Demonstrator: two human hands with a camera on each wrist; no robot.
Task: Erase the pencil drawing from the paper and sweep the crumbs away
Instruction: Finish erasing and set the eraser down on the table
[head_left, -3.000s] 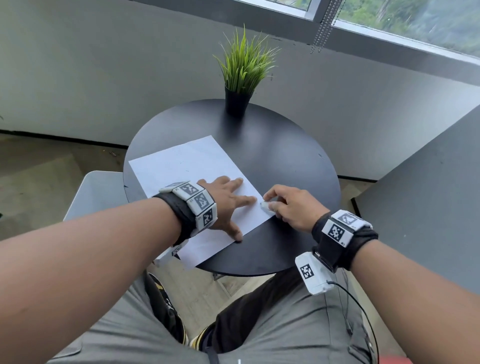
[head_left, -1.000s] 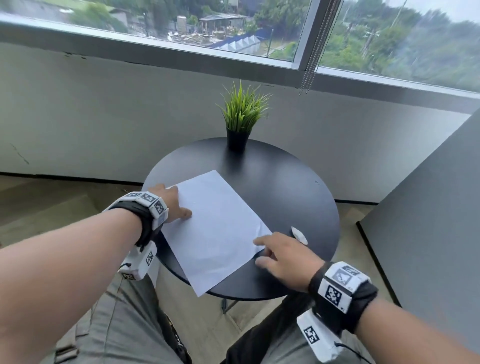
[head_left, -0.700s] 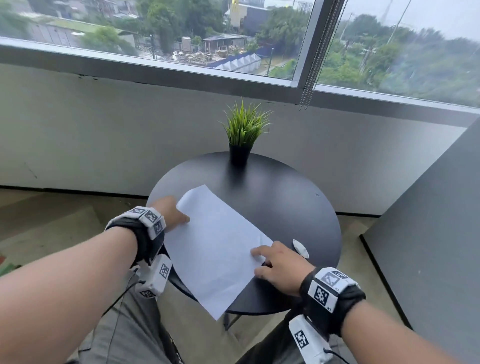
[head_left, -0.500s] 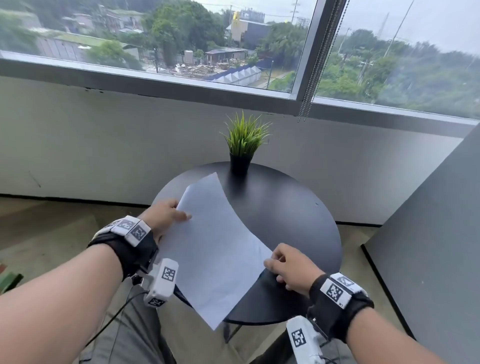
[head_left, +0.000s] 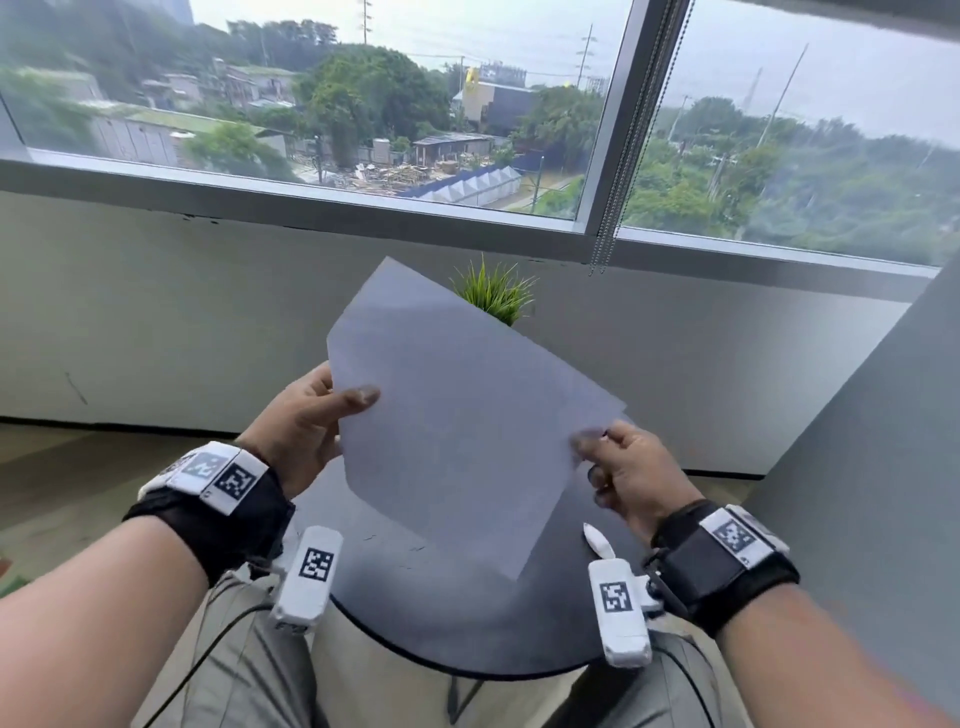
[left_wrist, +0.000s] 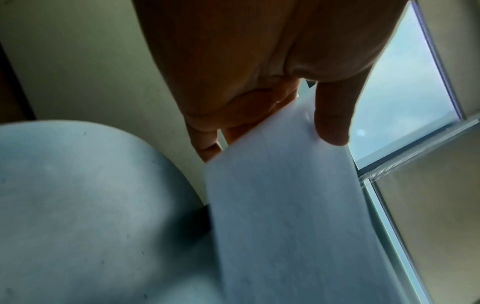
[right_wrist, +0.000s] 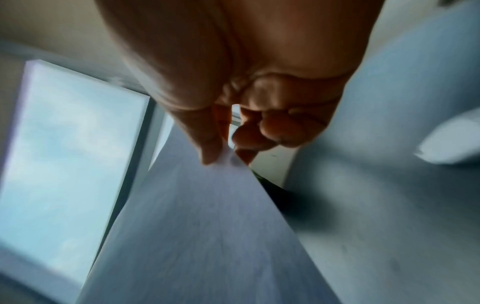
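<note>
The paper (head_left: 457, 431) hangs in the middle of the head view, lifted clear of the round black table (head_left: 467, 623) and tilted steeply, its long axis running from upper left to lower right. No pencil marks show on the side facing the camera. The left hand (head_left: 301, 431) pinches its left edge, thumb in front and fingers behind. The right hand (head_left: 628, 473) pinches its right corner between thumb and fingertips. With the sheet between the two hands and equally near both, tipping or shaking it looks like the next move to shed crumbs. The white eraser (head_left: 597, 540) lies on the table below the right hand. A potted plant (head_left: 496, 293) peeks above the paper.
</note>
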